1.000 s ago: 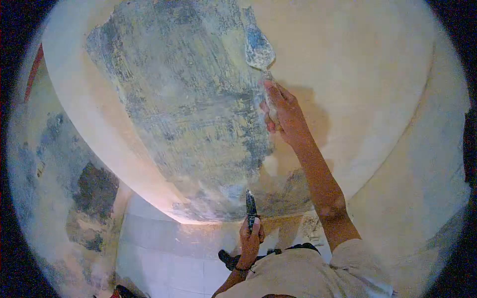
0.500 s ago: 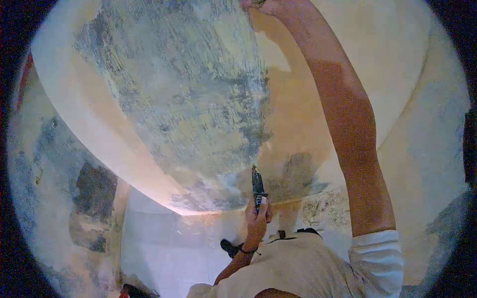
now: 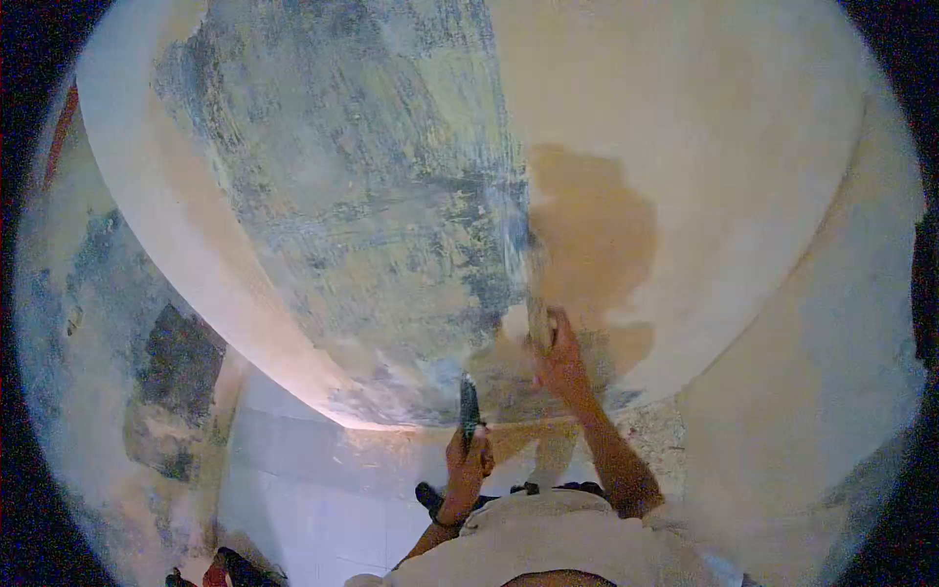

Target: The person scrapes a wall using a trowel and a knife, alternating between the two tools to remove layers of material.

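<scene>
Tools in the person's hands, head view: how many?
2. One dark tool in the left hand, pointing up the picture; one blurred tool in the right hand. Anything small behind the fingers could be hidden.

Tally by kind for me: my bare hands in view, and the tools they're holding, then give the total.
Hands: 2, left hand and right hand
Held tools: 2, dark tool and trowel
Total: 4
</scene>
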`<state>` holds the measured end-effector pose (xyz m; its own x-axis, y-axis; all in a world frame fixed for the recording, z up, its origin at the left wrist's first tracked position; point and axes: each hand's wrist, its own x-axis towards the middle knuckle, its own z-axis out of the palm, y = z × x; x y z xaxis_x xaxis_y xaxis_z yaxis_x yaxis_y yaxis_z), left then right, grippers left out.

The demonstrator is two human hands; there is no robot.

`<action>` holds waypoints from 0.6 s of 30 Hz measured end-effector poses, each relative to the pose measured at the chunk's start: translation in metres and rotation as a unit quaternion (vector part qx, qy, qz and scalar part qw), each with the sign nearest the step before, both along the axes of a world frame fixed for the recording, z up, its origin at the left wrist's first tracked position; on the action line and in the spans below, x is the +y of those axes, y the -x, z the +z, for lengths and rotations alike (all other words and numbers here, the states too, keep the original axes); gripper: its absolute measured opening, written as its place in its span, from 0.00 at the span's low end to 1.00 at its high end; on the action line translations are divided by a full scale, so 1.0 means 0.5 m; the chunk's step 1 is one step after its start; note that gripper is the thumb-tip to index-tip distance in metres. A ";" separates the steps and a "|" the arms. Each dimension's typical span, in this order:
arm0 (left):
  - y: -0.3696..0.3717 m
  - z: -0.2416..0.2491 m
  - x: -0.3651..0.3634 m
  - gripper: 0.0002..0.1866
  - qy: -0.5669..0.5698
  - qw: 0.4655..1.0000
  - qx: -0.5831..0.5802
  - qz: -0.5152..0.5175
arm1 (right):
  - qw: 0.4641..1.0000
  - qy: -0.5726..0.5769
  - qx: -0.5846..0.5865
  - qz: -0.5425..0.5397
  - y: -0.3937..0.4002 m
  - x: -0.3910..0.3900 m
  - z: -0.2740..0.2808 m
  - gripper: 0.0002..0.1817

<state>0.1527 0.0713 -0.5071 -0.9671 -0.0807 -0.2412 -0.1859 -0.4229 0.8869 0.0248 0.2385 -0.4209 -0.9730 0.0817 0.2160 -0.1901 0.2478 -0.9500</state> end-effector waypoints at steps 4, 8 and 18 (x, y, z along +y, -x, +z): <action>-0.018 -0.010 -0.022 0.11 0.049 0.999 -0.014 -0.011 | 0.980 0.175 -0.094 0.016 -0.094 0.009 -0.055 0.25; 0.009 -0.012 -0.005 0.11 0.061 0.998 -0.027 0.014 | 0.966 0.242 -0.088 0.034 -0.105 0.044 -0.071 0.31; 0.072 0.062 0.012 0.10 0.080 0.993 0.080 0.041 | 0.997 -0.046 0.053 -0.038 -0.047 0.082 -0.188 0.29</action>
<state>0.1167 0.0774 -0.4758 -0.9806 -0.1855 -0.0625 -0.0080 -0.2811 0.9596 0.0481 0.2795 -0.5147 -0.9364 0.1287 0.3263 -0.2650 0.3499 -0.8985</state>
